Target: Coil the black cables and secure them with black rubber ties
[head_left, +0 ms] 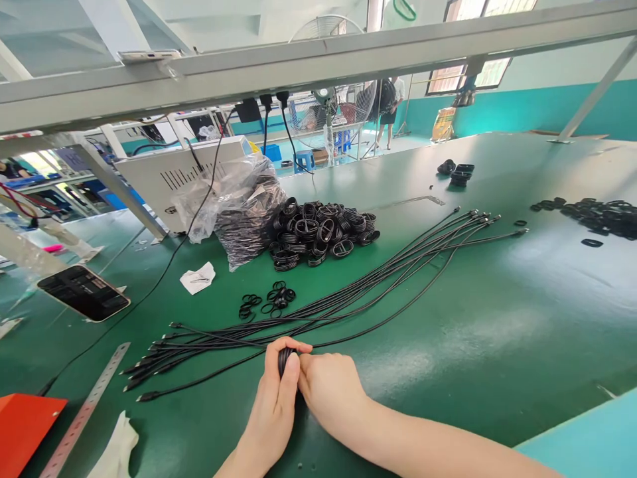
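A small coiled black cable point(286, 360) is gripped between the thumb and fingers of my left hand point(269, 408), low in the middle of the view. My right hand point(336, 388) is closed against the coil's right side; its fingertips are hidden. Just beyond both hands, a bundle of straight black cables point(343, 299) lies slantwise on the green table point(448, 345). Two little groups of black rings, one left point(249, 305) and one right point(280, 297), rest behind the bundle. Farther back is a heap of coiled black cables point(318, 232).
A clear plastic bag point(243, 219) of dark items leans by a white box point(186, 172). To the left are a phone point(83, 293), a steel ruler point(89, 411) and a red-orange object point(27, 425). Flat black pieces point(600, 216) lie far right. A metal beam point(318, 63) crosses above.
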`<state>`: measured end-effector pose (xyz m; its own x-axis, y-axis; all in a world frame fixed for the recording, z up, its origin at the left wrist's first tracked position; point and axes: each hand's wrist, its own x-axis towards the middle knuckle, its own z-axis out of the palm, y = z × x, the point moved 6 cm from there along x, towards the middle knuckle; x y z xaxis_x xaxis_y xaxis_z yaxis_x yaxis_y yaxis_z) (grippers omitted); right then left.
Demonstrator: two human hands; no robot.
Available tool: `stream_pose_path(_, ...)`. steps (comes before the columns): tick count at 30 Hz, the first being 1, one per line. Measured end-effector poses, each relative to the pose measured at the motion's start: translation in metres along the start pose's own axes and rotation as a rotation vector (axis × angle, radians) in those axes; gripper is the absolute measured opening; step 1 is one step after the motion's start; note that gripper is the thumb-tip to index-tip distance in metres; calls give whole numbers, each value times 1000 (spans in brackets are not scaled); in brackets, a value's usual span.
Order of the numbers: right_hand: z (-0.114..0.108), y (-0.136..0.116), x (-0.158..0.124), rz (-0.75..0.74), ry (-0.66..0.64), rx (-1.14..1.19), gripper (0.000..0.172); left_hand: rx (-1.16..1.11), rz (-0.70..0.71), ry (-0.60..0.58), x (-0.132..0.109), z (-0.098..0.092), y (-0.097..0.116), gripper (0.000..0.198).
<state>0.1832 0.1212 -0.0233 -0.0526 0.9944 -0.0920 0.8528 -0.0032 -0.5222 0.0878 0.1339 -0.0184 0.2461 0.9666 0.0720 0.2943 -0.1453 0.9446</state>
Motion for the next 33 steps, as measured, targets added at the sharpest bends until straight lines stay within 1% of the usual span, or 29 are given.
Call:
stream_pose_path(2,2,-5,-2,-33,30,-70,30,-1,-9,7,-1,-2,0,29)
stream_pose_path(5,4,-8,-2,-27,35,-57,28,15,-28,-26,-1,-2,0,29)
stream_pose_path(7,4,-6,-1,10,6,-8,29,15,-29,-37,-1,-2,-1,29)
stream_pose_path(9,1,-2,1,26,-25,42,32,3,-29,-20,1,-4,-3,29)
stream_pose_path(11,-2,1,3,-12,-60,119,36,-24,-37,-12,4,-6,-5,31)
stream_pose_path(13,-5,1,3,-70,-94,211,37,-60,-51,-36,6,-6,-8,33)
stream_pose_path(15,-8,3,2,-85,-113,270,38,-91,-66,-43,8,-6,-11,35)
stream_pose_path(18,-8,4,1,-51,-97,262,39,-113,-71,-27,9,-8,-13,35)
stream_pose_path(20,-7,3,-1,-37,-72,224,37,-113,-59,-50,9,-8,-14,34)
stream_pose_path(24,-4,0,-4,-56,-33,160,33,-69,-34,-105,9,-7,-14,29)
stream_pose_path(30,-11,0,-3,-103,-67,138,35,-33,-40,-73,9,-9,-8,28)
stream_pose_path(31,-13,1,-3,-103,-54,145,34,-45,-52,-80,8,-8,-7,29)
stream_pose_path(33,-19,3,-1,-118,16,156,24,-79,-86,-121,5,-6,-7,34)
